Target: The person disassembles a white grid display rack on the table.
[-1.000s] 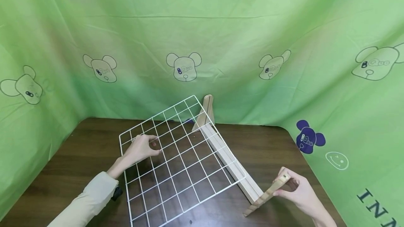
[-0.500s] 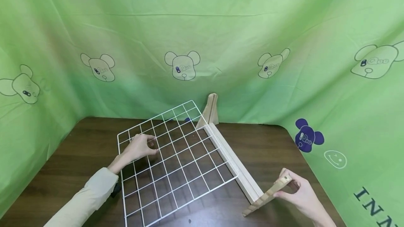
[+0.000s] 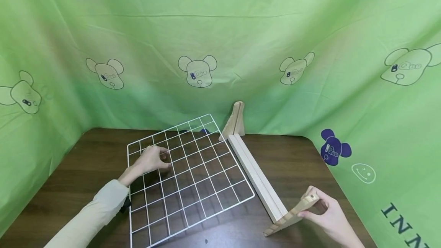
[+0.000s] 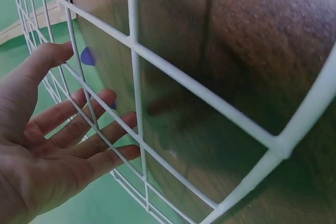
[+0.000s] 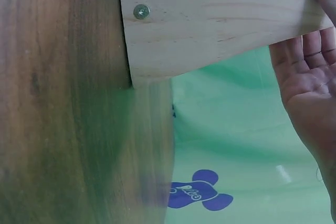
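A white wire grid panel [image 3: 187, 227] is held tilted over the table by my left hand [image 3: 149, 160]. In the left wrist view its thumb [image 4: 55, 53] and fingertips lie at the wires, the fingers spread behind the mesh. To the right lies a wooden stand, a long pale grooved bar [image 3: 256, 175] between two end pieces. My right hand [image 3: 327, 213] pinches the near end piece [image 3: 291, 215] between thumb and fingers. Seen by the right wrist camera, this board shows a screw head [image 5: 142, 11]. The far end piece [image 3: 235, 121] stands upright, with a groove down its face.
A dark brown wooden table [image 3: 275, 156] carries everything. Green cloth [image 3: 148, 30] printed with bear heads encloses its back and sides. The panel's right edge runs close beside the bar.
The grid panel has shifted left and its right corner no longer overlaps the bar. The stand's far end has swung right, while the near end stays almost in place.
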`<state>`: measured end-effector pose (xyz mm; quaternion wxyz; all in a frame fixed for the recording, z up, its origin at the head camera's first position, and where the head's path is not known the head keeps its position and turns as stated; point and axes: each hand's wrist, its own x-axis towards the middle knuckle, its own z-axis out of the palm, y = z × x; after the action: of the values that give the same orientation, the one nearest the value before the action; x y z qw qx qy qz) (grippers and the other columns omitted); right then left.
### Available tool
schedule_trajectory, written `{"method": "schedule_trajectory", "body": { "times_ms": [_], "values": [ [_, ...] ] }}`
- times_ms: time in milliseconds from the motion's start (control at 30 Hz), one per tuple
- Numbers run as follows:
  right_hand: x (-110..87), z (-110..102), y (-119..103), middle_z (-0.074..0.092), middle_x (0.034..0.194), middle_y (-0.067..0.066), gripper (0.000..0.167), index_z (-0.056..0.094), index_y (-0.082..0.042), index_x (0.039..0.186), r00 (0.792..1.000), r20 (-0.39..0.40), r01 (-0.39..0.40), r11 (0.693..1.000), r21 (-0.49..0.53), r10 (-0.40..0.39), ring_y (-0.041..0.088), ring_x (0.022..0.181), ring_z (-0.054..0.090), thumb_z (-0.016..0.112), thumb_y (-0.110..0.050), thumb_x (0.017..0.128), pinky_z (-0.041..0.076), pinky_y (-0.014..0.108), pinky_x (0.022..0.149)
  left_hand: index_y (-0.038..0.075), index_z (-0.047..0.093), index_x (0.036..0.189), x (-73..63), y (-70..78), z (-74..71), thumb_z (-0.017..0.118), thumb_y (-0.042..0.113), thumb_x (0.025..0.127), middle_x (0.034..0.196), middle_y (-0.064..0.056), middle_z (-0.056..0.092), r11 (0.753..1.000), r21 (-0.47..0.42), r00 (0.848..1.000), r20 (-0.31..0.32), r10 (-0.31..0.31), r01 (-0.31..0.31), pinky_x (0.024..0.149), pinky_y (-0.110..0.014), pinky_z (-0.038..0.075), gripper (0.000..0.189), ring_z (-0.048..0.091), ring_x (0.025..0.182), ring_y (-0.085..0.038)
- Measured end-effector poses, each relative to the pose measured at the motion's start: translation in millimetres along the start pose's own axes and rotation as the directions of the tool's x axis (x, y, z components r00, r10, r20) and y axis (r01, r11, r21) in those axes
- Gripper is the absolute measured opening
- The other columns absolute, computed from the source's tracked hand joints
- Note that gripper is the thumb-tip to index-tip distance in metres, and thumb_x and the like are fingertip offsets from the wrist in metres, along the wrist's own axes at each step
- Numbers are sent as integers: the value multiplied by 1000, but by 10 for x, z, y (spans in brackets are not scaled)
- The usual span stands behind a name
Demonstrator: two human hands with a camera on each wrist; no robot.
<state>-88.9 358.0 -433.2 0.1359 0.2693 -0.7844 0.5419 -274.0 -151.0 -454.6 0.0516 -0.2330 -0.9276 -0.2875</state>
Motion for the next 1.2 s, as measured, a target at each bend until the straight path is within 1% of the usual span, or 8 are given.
{"method": "schedule_trajectory", "body": {
  "times_ms": [100,233,333,600,700,833,967,1200],
  "values": [
    [6,19,4,66,96,12,40,61,5,100,997,42,57,993,103,-62,15,91,65,64,29,68,49,20,82,-6,70,102,20,-24,9,84,18,66,77,-5,69,1000,8,1000,11,2,-2,67,-34,53,45,60,67,-12],
    [12,36,6,68,100,21,41,62,10,106,989,90,99,972,213,-121,23,96,67,58,32,72,53,25,78,-5,70,103,38,-46,16,84,18,66,78,-5,69,1000,18,1000,24,-10,9,67,-34,52,46,60,68,-12],
    [1,46,-8,69,99,20,40,63,9,106,992,82,76,972,220,-96,24,96,68,57,31,73,54,25,76,-3,71,101,51,-59,24,85,19,65,77,-4,68,1000,29,1000,29,-6,5,66,-34,52,44,57,67,-11],
    [-9,98,-32,70,97,19,38,64,8,103,995,42,77,976,205,-87,23,94,69,59,30,72,54,25,76,-3,71,104,96,-39,43,85,19,66,76,-3,66,999,39,998,60,-20,18,66,-34,51,47,52,65,-12],
    [-24,108,-36,71,96,16,39,65,6,102,997,24,65,984,166,-70,21,93,69,60,30,72,53,24,76,-4,71,105,115,-35,44,85,17,65,80,-6,68,999,40,998,63,-17,15,67,-36,51,47,54,66,-14],
    [-43,120,-48,71,95,15,41,66,4,101,999,4,49,991,124,-50,19,92,69,61,30,71,53,23,77,-5,70,108,138,-43,58,86,16,65,93,-12,72,999,46,997,69,-21,18,74,-40,55,50,65,79,-23],
    [-51,139,-70,72,94,15,40,66,3,100,1000,-7,24,995,100,-23,18,91,69,62,30,71,53,24,76,-6,68,110,166,-59,84,86,15,66,100,-16,71,998,65,996,86,-23,18,81,-43,54,53,67,94,-33],
    [-67,170,-97,72,92,13,36,66,0,96,999,-28,-43,998,51,44,16,89,70,64,27,72,53,23,76,-7,68,110,225,-78,125,87,14,65,102,-18,71,996,80,994,105,17,-26,84,-45,53,53,66,98,-36]
  ]
}}
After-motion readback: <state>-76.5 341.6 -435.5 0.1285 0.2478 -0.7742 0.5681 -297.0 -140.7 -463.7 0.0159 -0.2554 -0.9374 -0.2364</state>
